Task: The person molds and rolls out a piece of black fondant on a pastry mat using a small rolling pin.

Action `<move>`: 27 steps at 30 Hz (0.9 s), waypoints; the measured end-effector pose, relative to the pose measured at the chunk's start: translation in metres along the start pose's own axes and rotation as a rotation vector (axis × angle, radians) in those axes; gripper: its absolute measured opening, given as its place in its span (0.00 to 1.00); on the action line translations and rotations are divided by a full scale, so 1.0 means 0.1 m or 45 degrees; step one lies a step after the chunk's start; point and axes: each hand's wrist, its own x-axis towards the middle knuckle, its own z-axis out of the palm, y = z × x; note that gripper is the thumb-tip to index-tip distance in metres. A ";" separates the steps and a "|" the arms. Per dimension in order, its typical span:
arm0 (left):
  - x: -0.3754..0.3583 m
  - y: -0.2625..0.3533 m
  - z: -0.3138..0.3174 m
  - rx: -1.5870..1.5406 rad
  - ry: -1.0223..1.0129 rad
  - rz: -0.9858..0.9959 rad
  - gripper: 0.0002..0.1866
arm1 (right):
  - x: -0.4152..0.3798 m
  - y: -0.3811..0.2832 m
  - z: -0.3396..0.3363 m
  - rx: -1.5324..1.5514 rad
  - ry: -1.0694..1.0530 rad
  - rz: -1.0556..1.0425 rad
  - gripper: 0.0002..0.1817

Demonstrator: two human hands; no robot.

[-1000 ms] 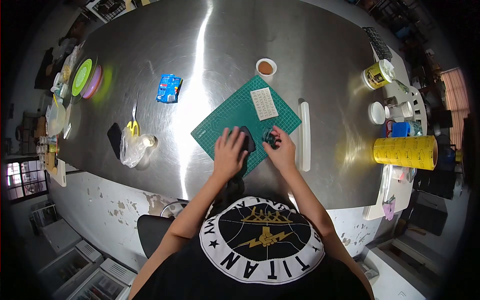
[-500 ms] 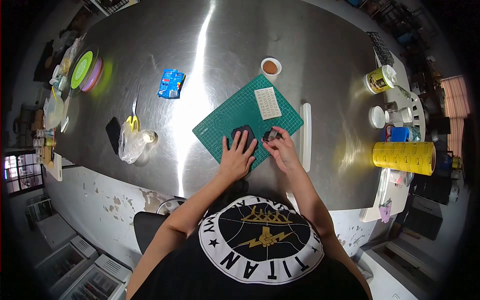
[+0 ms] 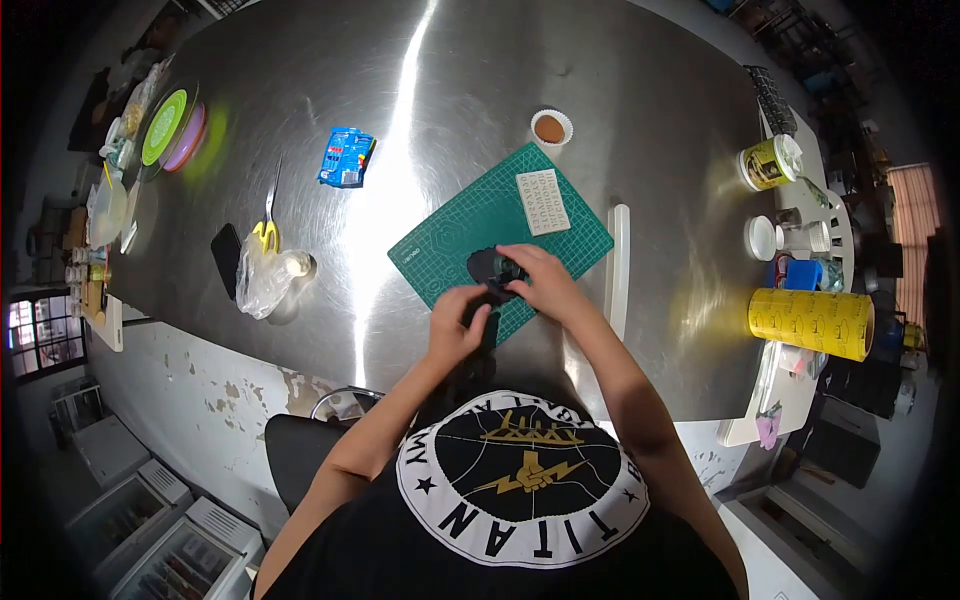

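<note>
A green cutting mat point(image 3: 445, 245) lies at an angle on the metal table, with a black flat piece point(image 3: 483, 264) on its lower part. My right hand point(image 3: 545, 280) is closed on a small dark, partly clear object point(image 3: 511, 270) over the right side of that piece. Close beside it, my left hand point(image 3: 459, 322) has its fingers bent at the near edge of the black piece; what its fingertips touch is hidden. A pale letter mould point(image 3: 543, 202) rests on the mat's upper right part.
Beyond the mat stands a paper cup of brown powder point(image 3: 551, 127). A white bar point(image 3: 617, 270) lies to the right. Leftward are a blue packet point(image 3: 346, 157), yellow scissors point(image 3: 267, 233), a plastic bag point(image 3: 268, 278) and a phone point(image 3: 227, 260). A yellow roll point(image 3: 810, 322) is far right.
My right hand has moved left with the small dark object, onto the black piece. My left hand has drawn back from lying flat on the piece and bent its fingers.
</note>
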 end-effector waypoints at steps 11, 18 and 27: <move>0.14 -0.10 0.16 -0.135 0.175 -0.300 0.27 | 0.19 0.02 -0.03 -0.059 -0.270 0.034 0.37; 0.09 -0.11 0.26 -0.168 0.229 -0.415 0.27 | 0.20 0.05 -0.03 0.222 -0.301 0.099 0.44; 0.12 -0.10 0.28 -0.157 0.254 -0.424 0.28 | 0.19 0.06 -0.05 0.311 -0.279 0.019 0.46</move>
